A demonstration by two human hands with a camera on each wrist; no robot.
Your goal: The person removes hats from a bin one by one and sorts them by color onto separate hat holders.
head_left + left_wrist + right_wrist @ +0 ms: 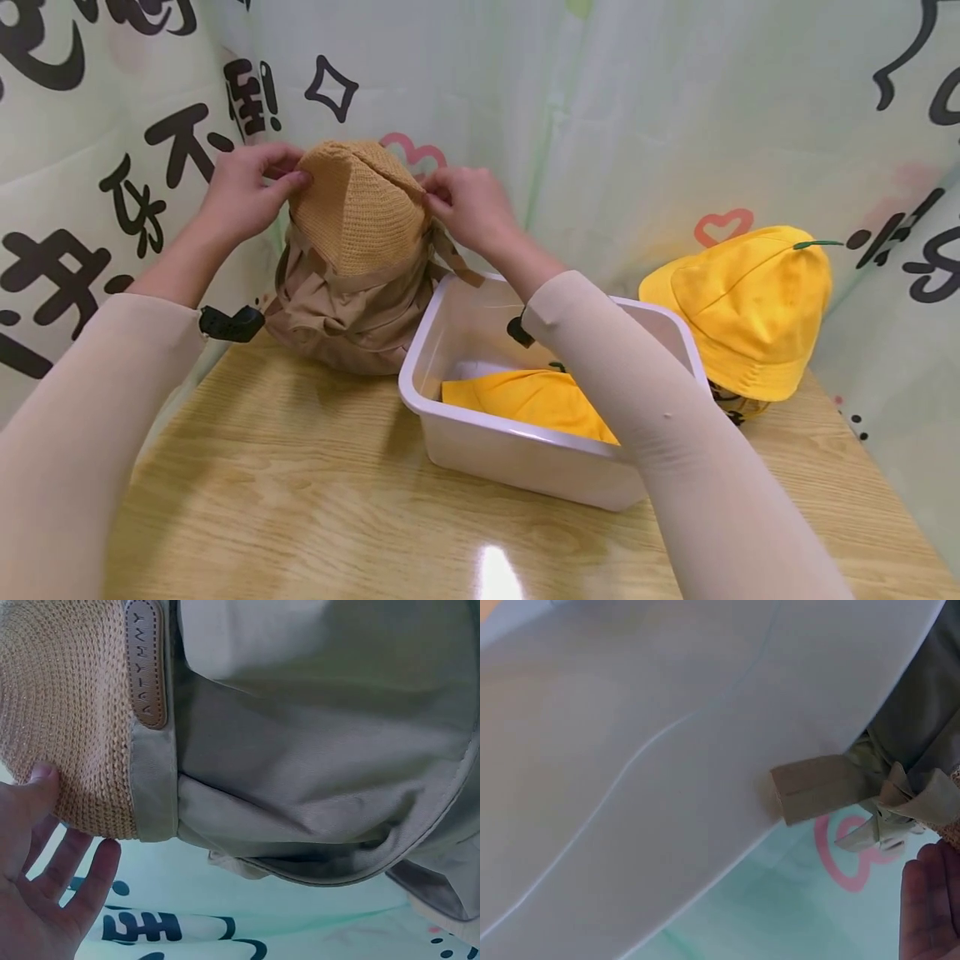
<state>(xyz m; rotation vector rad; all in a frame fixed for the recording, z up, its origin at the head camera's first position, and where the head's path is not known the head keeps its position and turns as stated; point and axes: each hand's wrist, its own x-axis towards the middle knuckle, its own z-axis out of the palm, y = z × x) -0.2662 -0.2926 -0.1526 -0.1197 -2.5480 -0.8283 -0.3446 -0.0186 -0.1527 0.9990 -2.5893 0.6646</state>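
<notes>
A tan sun hat with a woven crown and a wide, drooping cloth brim stands at the back left of the table. My left hand pinches the left side of its crown between thumb and fingers. On the opposite side, my right hand pinches the crown's right edge. In the left wrist view a brown label sits on the cloth band, with the thumb pressed on the weave. The right wrist view shows a tied cloth ribbon beside my fingers, its tail overlapping the white bin.
The white bin stands just right of the sun hat, below my right forearm. Inside lies a yellow cloth hat. Another yellow bucket hat with a green stem sits right of the bin, on a partly hidden stand. A printed curtain hangs behind the wooden table.
</notes>
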